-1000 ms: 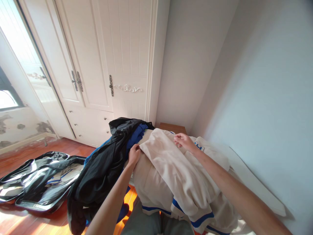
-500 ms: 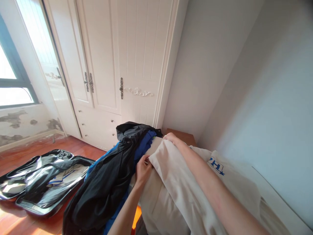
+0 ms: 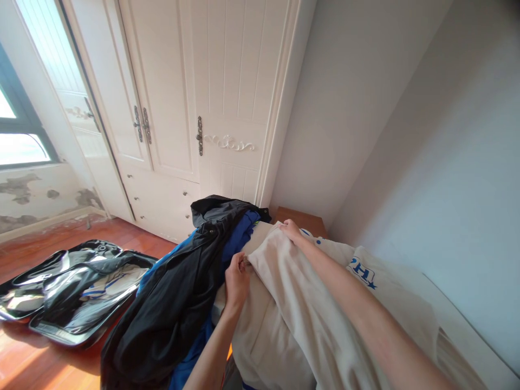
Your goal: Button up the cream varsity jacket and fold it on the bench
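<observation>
Left hand (image 3: 238,280): closed on the near corner of the cream garment (image 3: 309,314), fingers pinching the folded edge, thumb on top.
Right hand (image 3: 291,229): lies on the far corner of the same garment, fingers curled over the cloth; whether it grips or only presses down I cannot tell.
Cream garment: spread out between and below the two hands, its folded top edge running from one hand to the other; it lies over a heap of more pale cloth.
Blue lettering (image 3: 363,272): printed on the pale cloth just right of the right forearm.
Black jacket (image 3: 174,303): piled just left of the left hand, hanging down toward the floor.
Blue garment (image 3: 238,238): tucked between the black jacket and the cream garment, just beyond the left hand.
Suitcase (image 3: 65,295): open on the wooden floor (image 3: 24,363), well to the left of the left hand, with cloth inside.
Wardrobe (image 3: 195,103): white panelled doors with metal handles, well beyond both hands.
Wooden stand (image 3: 309,221): just beyond the right hand, against the wall (image 3: 426,151).
Window (image 3: 16,146): far left, bright.
</observation>
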Tool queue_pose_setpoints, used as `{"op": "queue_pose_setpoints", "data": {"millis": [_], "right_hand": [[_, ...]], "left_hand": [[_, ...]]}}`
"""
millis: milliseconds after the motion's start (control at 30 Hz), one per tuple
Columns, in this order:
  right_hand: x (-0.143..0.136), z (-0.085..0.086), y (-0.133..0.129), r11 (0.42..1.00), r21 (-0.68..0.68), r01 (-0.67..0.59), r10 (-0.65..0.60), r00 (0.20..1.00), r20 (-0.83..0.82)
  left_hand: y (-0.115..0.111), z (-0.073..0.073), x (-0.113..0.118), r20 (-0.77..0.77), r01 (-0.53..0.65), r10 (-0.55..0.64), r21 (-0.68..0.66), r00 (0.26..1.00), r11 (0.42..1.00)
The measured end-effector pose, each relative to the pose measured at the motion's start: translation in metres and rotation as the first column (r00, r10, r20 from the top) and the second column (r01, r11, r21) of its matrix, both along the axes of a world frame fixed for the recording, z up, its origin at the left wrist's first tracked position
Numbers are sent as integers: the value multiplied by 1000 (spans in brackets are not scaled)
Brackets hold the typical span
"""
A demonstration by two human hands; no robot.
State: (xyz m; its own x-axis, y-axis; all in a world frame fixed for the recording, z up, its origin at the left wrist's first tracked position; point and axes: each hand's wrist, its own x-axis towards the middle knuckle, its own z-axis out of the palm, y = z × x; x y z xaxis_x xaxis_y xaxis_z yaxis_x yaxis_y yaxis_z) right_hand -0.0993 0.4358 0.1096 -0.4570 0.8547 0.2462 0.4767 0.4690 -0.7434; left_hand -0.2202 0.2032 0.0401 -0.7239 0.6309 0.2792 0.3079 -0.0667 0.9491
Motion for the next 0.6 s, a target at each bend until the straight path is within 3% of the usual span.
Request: {"op": "queue_pose_setpoints", "data": {"millis": [100, 200, 267, 333, 467, 600], "right_hand": [[26, 7, -24, 998, 16, 56, -57, 997, 55], [79, 6, -67, 997, 65, -38, 35, 998, 55], [125, 3, -101, 991, 106, -84, 80, 996, 37], [174, -1, -137, 994, 101, -46, 43, 999, 24], [256, -12, -208, 976, 96, 198, -193, 980, -56], [300, -37, -273, 870, -10, 492, -488, 859, -155]], "left_hand": [[-3, 2, -1, -53, 15, -13, 34, 998, 999], [-11, 9, 1, -235, 195, -172, 78, 957, 978], [-16, 15, 4, -369, 340, -314, 6, 875, 941], [-17, 19, 8, -452, 393, -410, -137, 792, 909], [-11, 18, 9, -567, 335, -445, -293, 693, 896], [-3, 12, 4, -631, 327, -435, -288, 642, 900]]}}
